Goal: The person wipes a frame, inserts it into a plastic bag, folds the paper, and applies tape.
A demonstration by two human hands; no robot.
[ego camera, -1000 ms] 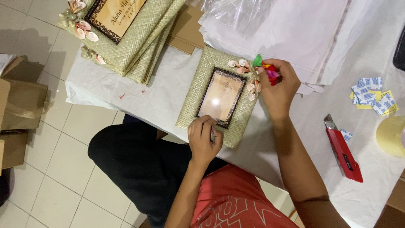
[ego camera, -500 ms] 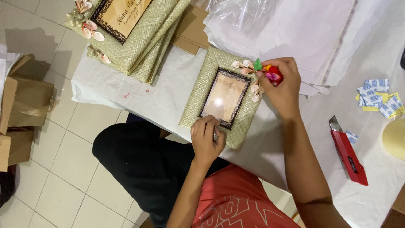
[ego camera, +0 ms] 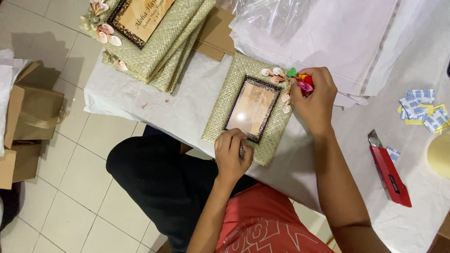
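1. The woven picture frame (ego camera: 236,96) lay flat on the white-covered table (ego camera: 197,100), near the table's front edge and tilted slightly clockwise. Its dark inner border enclosed a glossy pane over a tan insert.
2. The left hand (ego camera: 231,154) rested on the frame's lower edge, fingers curled down against the dark border. It pressed the frame rather than enclosing anything; whether something small sat under the fingers could not be determined.
3. The right hand (ego camera: 315,100) was positioned at the frame's upper right corner, fingers closed around a cluster of small coloured pieces (ego camera: 303,83), red, pink, yellow and green. The cluster touched the corner beside the shell decorations (ego camera: 277,80).
4. Further shells ran down the frame's right side, just beside the right hand's thumb.
5. A stack of finished woven frames (ego camera: 154,40) sat at the table's far left corner. The top frame held a tan printed card inside its dark border, with shells at its corner.
6. Flat brown cardboard pieces (ego camera: 216,35) lay partly under that stack.
7. Clear plastic sheeting (ego camera: 276,18) and a pile of white sheets (ego camera: 356,42) occupied the far side of the table.
8. A red utility knife (ego camera: 390,172) lay to the right of the right forearm, well apart from the frame.
9. Small blue-and-white packets (ego camera: 419,107) lay scattered near the table's right edge on yellow slips.
10. Open cardboard boxes (ego camera: 28,119) stood on the tiled floor at left; their contents could not be determined.
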